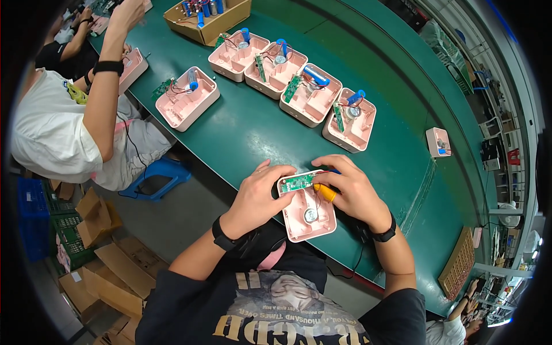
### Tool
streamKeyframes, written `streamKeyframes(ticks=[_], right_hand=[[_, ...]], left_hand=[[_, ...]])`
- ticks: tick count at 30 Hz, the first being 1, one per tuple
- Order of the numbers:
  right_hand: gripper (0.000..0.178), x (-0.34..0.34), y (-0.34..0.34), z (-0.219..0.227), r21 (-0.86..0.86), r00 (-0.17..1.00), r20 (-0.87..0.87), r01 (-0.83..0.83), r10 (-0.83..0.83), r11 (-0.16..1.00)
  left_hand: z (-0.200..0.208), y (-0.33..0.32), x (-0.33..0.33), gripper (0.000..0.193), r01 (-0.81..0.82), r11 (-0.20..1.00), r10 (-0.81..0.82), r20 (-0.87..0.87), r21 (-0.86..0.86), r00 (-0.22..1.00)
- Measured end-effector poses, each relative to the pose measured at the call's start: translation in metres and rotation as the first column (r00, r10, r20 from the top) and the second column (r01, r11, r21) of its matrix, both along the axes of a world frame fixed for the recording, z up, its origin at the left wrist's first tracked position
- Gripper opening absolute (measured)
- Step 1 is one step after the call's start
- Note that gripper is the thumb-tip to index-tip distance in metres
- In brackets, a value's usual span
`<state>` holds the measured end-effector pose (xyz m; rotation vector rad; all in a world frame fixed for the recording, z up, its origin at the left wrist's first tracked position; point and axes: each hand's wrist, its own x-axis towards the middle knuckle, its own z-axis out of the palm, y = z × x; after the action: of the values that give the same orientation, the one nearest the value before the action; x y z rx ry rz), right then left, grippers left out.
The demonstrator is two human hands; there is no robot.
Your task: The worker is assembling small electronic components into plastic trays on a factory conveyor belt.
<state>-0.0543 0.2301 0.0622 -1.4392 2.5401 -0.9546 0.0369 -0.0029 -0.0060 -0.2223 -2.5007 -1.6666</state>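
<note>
A pink plastic housing [311,230] is held tilted at the table's near edge, its open side facing me. A green circuit board [298,182] lies along its far wall, and a round silver part [310,215] with thin wires sits inside. My left hand [259,193] is closed on the housing's far left corner, fingers and thumb either side of the wall. My right hand [355,191] grips the far right corner by the board's end. A yellow cover, apparently a finger cot [326,193], is at its thumb. Something blue shows partly behind the right fingers.
Several similar pink housings [305,103] with boards and blue cylindrical cells stand farther along the green table [253,141]. A cardboard box [198,31] of blue cells is at the back. Another person [63,132] sits left, near a blue stool [158,181]. A brown tray [458,264] lies right.
</note>
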Motion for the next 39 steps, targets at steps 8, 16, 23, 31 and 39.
streamKeyframes(ticks=[8, 16, 23, 31, 39], right_hand=[[0.018, 0.005, 0.001, 0.003, 0.198, 0.999, 0.028, 0.014, -0.020, 0.980], [0.018, 0.009, 0.000, -0.002, 0.179, 0.997, 0.019, 0.064, -0.069, 0.982], [0.019, 0.006, -0.008, 0.007, 0.271, 0.999, 0.009, 0.035, -0.038, 0.962], [0.018, 0.010, -0.001, 0.002, 0.155, 0.987, 0.117, 0.094, -0.113, 0.983], [0.018, 0.015, -0.002, -0.003, 0.141, 0.989, 0.046, 0.132, -0.139, 0.981]], left_hand=[[0.003, -0.005, -0.006, 0.029, 0.068, 0.995, -0.072, -0.051, -0.066, 0.996], [0.005, -0.006, -0.010, 0.015, 0.083, 0.982, -0.118, -0.204, -0.172, 0.972], [0.011, -0.004, -0.009, 0.015, 0.098, 0.952, -0.173, -0.243, -0.290, 0.954], [0.015, -0.004, -0.010, 0.025, 0.122, 0.978, -0.139, -0.089, -0.172, 0.986], [0.017, -0.005, -0.012, 0.024, 0.115, 0.976, -0.135, -0.095, -0.187, 0.986]])
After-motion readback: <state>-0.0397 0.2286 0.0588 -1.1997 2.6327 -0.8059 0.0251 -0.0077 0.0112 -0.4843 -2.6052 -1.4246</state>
